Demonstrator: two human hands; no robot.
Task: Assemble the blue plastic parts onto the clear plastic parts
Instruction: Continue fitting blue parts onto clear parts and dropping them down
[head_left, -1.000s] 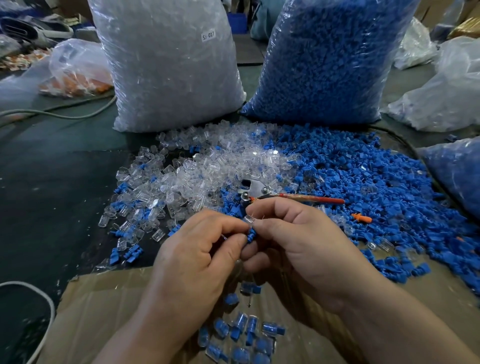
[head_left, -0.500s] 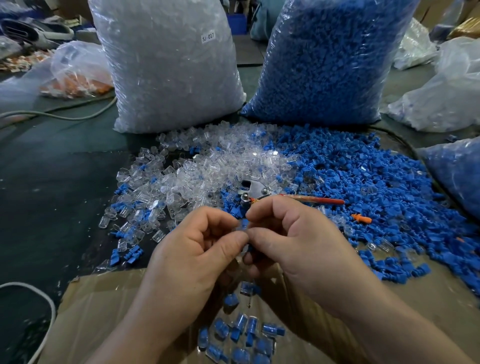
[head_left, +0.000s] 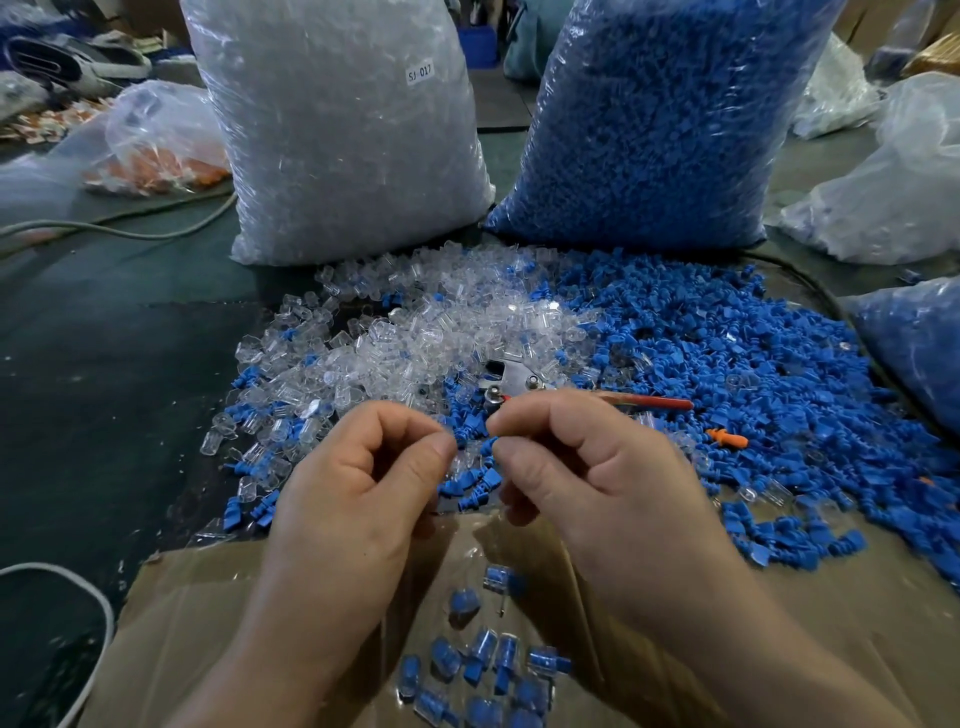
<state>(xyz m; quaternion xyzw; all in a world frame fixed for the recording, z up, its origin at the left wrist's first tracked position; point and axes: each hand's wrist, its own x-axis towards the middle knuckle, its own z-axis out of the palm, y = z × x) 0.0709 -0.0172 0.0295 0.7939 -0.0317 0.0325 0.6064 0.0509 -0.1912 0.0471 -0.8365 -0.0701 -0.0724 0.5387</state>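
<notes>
Left hand: your left hand (head_left: 358, 499) has thumb and index finger curled tip to tip. They pinch what looks like a clear plastic part (head_left: 459, 453), of which only a glassy sliver shows just below the thumb tip.
Right hand: your right hand (head_left: 597, 488) is curled the same way and pinches 1 blue plastic part (head_left: 491, 442). A blue edge shows at the tip of the thumb.
Change: half a second ago your 2 sets of fingertips were pressed together around the parts. Now a narrow gap is open between them, and loose parts on the table show through it.
Meaning: the press has been released, so this joint is probably not seated. The blue part stays on the right fingers' side of the gap, which reads as a re-aim, not a finished piece.
Where the parts wait: the pile of clear parts (head_left: 415, 332) lies beyond your left fingertips, and the pile of blue parts (head_left: 727, 353) spreads beyond and to the right of your right fingers.
Finished pieces: the assembled pieces (head_left: 483, 660) lie in the cardboard box (head_left: 208, 623) below your wrists, so the task is well under way.
Tool: the red-handled pliers (head_left: 514, 379) rest just past your right knuckles, untouched.
Next: line the blue part's end up with the clear part's opening before you close the gap again. A skewed push could pop either part out of the pinch.
</notes>
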